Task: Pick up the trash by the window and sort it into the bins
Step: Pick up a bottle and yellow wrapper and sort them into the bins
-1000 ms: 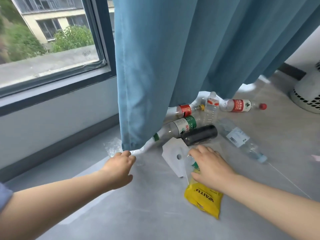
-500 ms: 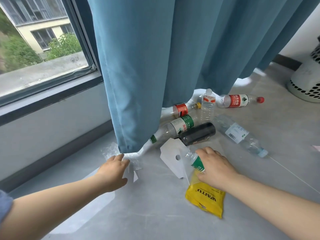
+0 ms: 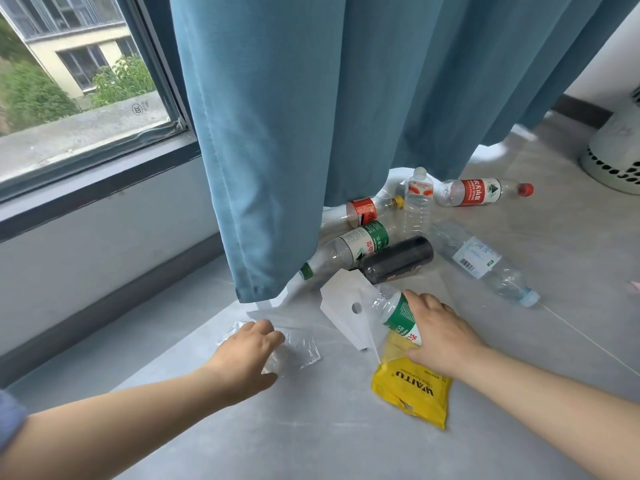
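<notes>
Trash lies on the grey floor under the blue curtain (image 3: 311, 133). My right hand (image 3: 440, 334) grips a clear bottle with a green label (image 3: 398, 315) that lies over a yellow bag (image 3: 414, 393) and a white card with a hole (image 3: 349, 310). My left hand (image 3: 247, 355) rests with curled fingers on a crumpled clear plastic wrapper (image 3: 294, 348); whether it pinches the wrapper is hidden. Behind lie a black can (image 3: 398, 259), a green-and-white labelled bottle (image 3: 353, 245), two red-labelled bottles (image 3: 481, 192) (image 3: 363, 211), a small upright bottle (image 3: 419, 202) and a clear bottle with a blue cap (image 3: 485, 265).
The window (image 3: 79, 81) and grey wall run along the left. A white perforated basket (image 3: 616, 147) stands at the far right. A thin white string (image 3: 588, 337) crosses the floor on the right. Open floor lies in front of my arms.
My left hand moved from the curtain hem down onto the clear wrapper, which now lies further out on the floor. My right hand kept its hold on the green-labelled bottle and tilted it up.
</notes>
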Motion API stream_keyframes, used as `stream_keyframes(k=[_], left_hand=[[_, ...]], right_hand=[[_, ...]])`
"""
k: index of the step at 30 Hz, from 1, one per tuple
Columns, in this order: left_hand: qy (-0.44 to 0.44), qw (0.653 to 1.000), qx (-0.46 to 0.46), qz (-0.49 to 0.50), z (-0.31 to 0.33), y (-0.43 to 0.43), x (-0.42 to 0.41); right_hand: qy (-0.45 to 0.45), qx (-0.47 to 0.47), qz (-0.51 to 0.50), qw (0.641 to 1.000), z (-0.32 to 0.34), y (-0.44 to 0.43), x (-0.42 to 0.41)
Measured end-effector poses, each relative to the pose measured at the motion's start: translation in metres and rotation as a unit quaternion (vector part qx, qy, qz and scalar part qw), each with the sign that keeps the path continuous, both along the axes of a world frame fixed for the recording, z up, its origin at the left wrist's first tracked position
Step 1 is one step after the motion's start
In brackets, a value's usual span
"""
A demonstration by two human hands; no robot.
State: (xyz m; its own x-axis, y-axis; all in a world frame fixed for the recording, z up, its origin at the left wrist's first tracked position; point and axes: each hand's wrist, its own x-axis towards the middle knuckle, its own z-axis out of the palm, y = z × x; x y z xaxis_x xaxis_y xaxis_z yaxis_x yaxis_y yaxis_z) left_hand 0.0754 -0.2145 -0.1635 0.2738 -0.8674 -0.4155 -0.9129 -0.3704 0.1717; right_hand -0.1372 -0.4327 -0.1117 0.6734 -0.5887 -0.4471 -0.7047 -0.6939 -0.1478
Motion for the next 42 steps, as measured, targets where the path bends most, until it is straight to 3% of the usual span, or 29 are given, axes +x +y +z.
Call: stream_keyframes(k=[7, 13, 20, 23, 27, 31, 37, 42], left_hand=[[-0.034, 0.997, 0.059, -0.047, -0.006, 0.006, 0.005], [-0.060, 0.994, 0.053, -0.070, -0.013, 0.004, -0.001], [-0.020, 0.995, 0.087, -0.049, -0.016, -0.003, -0.010], [0.012, 0.997, 0.069, -0.035, -0.016, -0.010, -0.017], [0.058, 0.998, -0.038, -0.002, -0.001, -0.033, -0.027], [0.065, 0.990, -0.120, -0.038, 0.029, -0.067, -0.034], [-0.017, 0.989, -0.037, -0.142, 0.044, -0.123, -0.053], [-0.080, 0.989, -0.031, -0.118, 0.019, -0.164, -0.082]], right_hand=[[0.011, -0.001, -0.010, 1.000, -0.013, -0.011, -0.011], [0.000, -0.006, -0.008, 1.000, -0.020, -0.014, -0.016], [0.039, 0.006, -0.002, 0.999, -0.025, -0.010, -0.019], [-0.015, 0.015, -0.045, 0.999, -0.020, -0.010, -0.030], [-0.092, 0.018, -0.132, 0.987, -0.009, -0.025, -0.053], [-0.111, 0.016, -0.183, 0.977, -0.009, -0.039, -0.082], [-0.127, 0.026, -0.259, 0.957, -0.026, -0.044, -0.119], [-0.160, 0.000, -0.353, 0.922, -0.059, -0.041, -0.149]])
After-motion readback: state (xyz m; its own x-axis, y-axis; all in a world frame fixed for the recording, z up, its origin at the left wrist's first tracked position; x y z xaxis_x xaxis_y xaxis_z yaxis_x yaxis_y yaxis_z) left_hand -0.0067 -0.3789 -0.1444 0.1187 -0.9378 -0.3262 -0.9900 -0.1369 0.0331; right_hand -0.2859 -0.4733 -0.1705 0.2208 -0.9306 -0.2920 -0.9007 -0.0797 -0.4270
